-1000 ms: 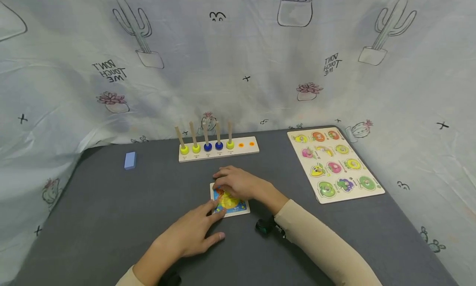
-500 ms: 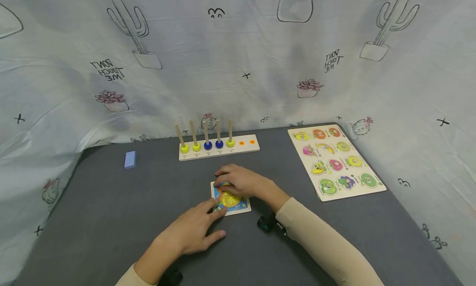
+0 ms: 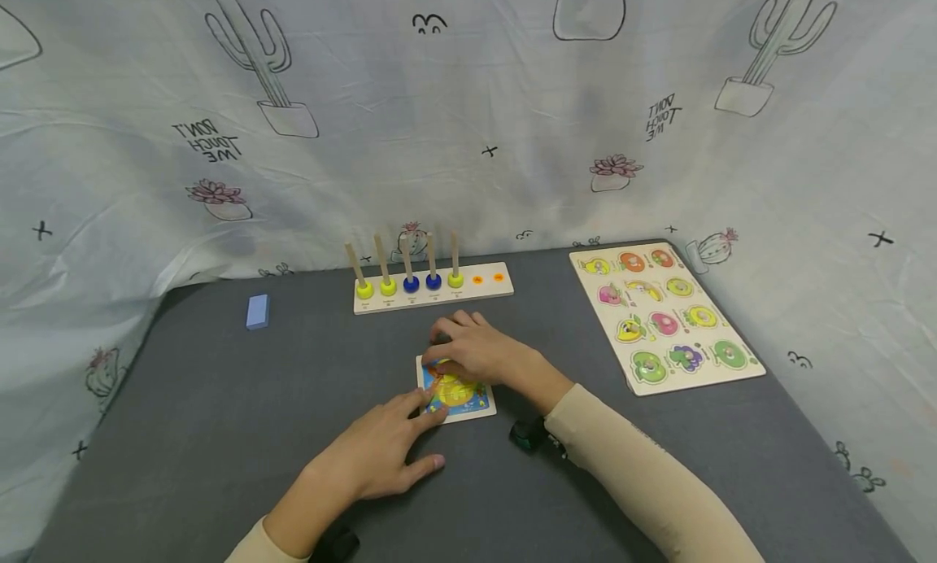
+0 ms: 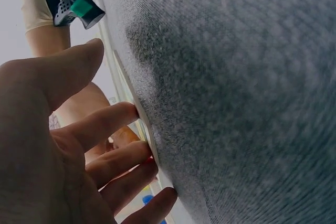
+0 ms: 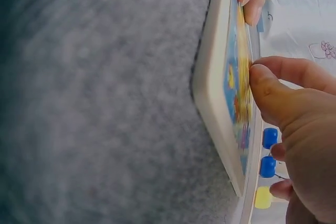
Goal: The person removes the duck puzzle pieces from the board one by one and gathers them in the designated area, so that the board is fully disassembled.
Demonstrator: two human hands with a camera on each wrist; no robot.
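Observation:
A small square picture puzzle [image 3: 476, 411] with a white border and a yellow and blue picture lies on the table in the head view. My left hand [image 3: 381, 453] rests at its left side, fingers spread and fairly straight, fingertips touching the board. My right hand [image 3: 479, 351] arches over its upper part. Up close in the right wrist view, the thumb and index finger meet at the picture's surface, seeming to pinch a yellow puzzle piece [image 5: 242, 30]; the piece's outline is hard to see. The right palm hides part of the picture from above.
Behind the hands stands a wooden peg board [image 3: 395, 302] with yellow and blue beads. A fruit puzzle board [image 3: 662, 323] lies at the right. One light blue block [image 3: 258, 312] sits at the left. A patterned cloth [image 3: 351, 156] hangs along the table's back.
The rear fingers of my right hand have lifted and spread slightly while its thumb and index finger stay on the puzzle. My left hand stays put. The head view has tilted a little.

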